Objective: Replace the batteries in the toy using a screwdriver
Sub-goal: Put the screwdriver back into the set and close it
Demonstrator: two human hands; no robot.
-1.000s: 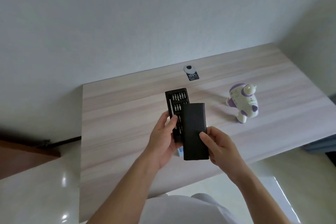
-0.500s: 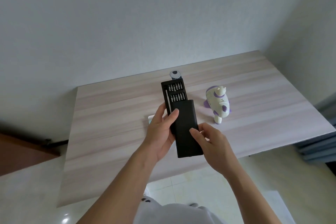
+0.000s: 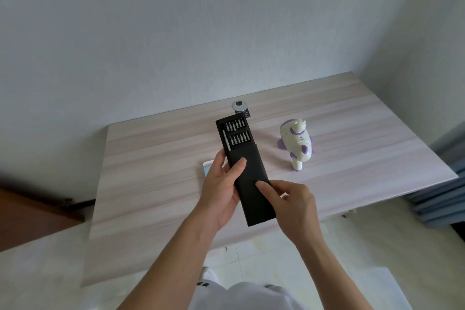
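Observation:
A black screwdriver kit (image 3: 251,178) is held above the wooden table (image 3: 156,184). Its inner tray (image 3: 235,134) sticks out of the far end of the black sleeve and shows rows of bits and a silver driver handle. My left hand (image 3: 221,191) grips the kit from the left, thumb on top of the sleeve. My right hand (image 3: 294,202) holds the sleeve's right side lower down, thumb on its top face. The white and purple toy (image 3: 297,145) stands on the table to the right, apart from both hands.
A small round grey device with a black label (image 3: 240,108) lies at the table's far edge. A light blue and white object (image 3: 207,167) shows partly behind my left hand. The wall runs behind the table; blue curtains (image 3: 448,199) hang at the right.
The inner tray has slid back into the sleeve, so less of it sticks out. The view has shifted, so the table and toy sit further right in the frame.

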